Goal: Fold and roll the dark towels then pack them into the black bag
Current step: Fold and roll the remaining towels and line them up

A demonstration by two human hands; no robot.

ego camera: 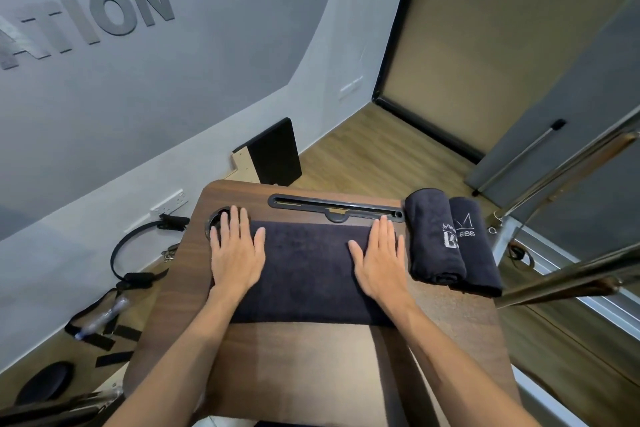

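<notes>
Hands (308, 253) press flat towel (308, 274) ends (rolled towels (450, 243) beside).

Lighting even and moderately bright from overhead; forearms cast soft shadows on the worktop (450, 315); strong wide-angle bending at edges; metal rails (571, 274) at right streaked with blur.

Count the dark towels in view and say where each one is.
3. One folded towel lies flat mid-table under the left hand and right hand. Two rolled towels sit side by side at the table's right edge: and. Others may lie out of view.
</notes>
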